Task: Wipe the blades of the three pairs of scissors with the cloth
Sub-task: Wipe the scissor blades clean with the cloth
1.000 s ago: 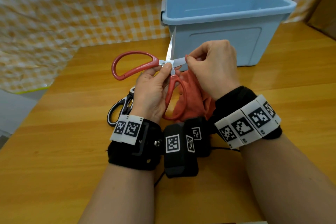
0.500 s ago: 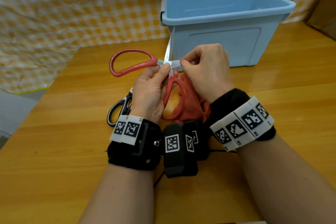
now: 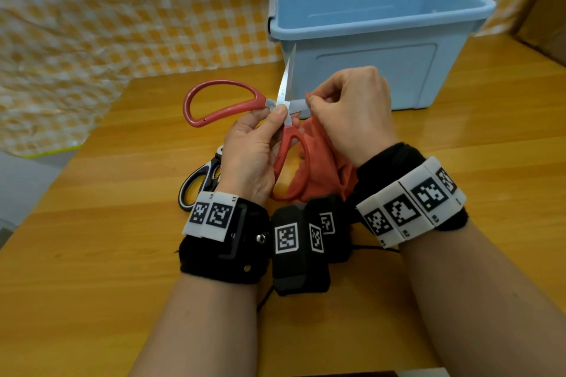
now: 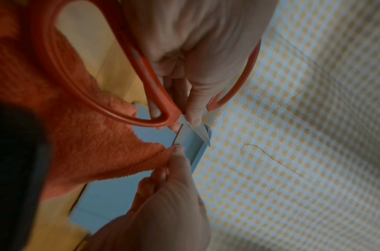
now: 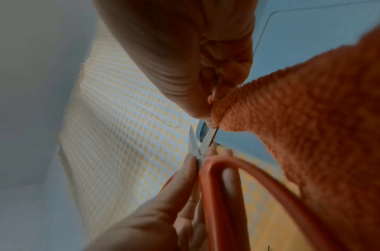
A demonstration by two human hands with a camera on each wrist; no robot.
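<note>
Your left hand [image 3: 254, 156] grips the red scissors [image 3: 228, 101] at the pivot, blades spread; your right hand [image 3: 352, 113] pinches the cloth [image 3: 324, 168] round one blade

Left hand [image 3: 254, 156] fingers curled in a grip, right hand [image 3: 352, 113] fingertips pinched together

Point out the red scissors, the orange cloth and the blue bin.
red scissors [image 3: 220, 104]: head view, on the upper handle loop.
orange cloth [image 3: 324, 162]: head view, on the fold hanging below the right hand.
blue bin [image 3: 376, 73]: head view, on its front wall.
</note>
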